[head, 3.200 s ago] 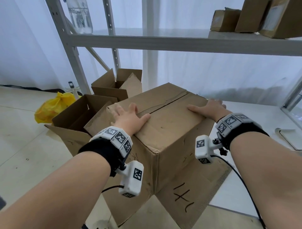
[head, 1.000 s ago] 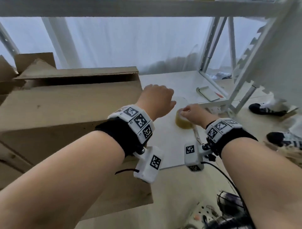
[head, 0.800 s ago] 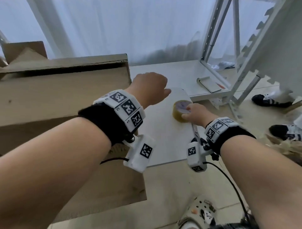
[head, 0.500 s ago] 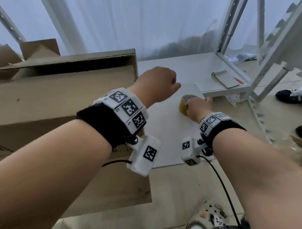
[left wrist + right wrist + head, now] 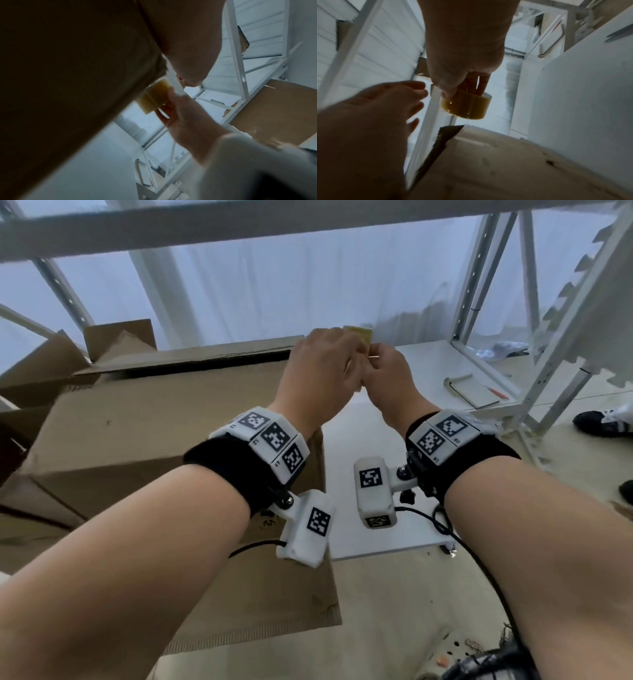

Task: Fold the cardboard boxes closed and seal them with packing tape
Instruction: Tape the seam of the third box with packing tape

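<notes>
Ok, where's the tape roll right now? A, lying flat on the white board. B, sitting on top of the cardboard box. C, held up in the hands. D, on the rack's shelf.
C: the left hand grips the tape roll, fingers through its core, up above the cardboard box.

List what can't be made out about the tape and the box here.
- Loose end of the tape roll: in the head view the left hand covers it, and the wrist views blur it.
- Grip of the right hand, pinching or only touching: dark and blurred in the wrist views.
- Inside of the box: in the head view the folded flaps hide it.
</notes>
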`<state>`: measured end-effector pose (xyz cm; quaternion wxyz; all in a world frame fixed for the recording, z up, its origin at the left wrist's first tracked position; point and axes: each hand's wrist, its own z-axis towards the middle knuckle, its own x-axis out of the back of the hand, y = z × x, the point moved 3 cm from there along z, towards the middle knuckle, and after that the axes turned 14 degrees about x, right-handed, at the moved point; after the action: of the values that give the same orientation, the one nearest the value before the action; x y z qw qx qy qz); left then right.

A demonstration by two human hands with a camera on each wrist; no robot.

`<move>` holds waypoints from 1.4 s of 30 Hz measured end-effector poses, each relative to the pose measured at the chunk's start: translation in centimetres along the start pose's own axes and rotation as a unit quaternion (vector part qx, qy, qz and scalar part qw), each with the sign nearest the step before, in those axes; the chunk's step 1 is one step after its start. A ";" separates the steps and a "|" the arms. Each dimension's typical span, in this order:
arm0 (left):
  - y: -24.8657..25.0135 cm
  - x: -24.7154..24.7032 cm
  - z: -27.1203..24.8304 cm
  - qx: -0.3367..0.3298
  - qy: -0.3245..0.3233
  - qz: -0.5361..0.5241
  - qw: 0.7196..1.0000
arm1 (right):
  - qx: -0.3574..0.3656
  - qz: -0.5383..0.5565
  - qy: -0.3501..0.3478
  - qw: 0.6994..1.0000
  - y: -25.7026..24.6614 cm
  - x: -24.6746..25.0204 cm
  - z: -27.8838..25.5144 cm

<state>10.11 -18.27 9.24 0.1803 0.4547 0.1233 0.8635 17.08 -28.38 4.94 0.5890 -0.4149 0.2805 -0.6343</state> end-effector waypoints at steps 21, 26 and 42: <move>-22.8 15.3 -8.3 0.407 -0.201 0.217 0.864 | 0.194 -0.426 -0.206 0.859 -11.2 -15.5 -5.5; -23.1 16.4 -9.3 0.405 -0.211 0.131 0.880 | 0.223 -0.407 -0.160 0.871 -10.6 -16.4 -7.2; -22.9 16.0 -8.8 0.427 -0.175 0.039 0.886 | 0.303 -0.397 -0.135 0.856 -10.0 -13.4 -6.8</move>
<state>-0.99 8.80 7.57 -0.0462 0.6360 0.4286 0.6400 5.66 -14.65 7.36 0.4161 -0.3734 -0.1968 -0.8055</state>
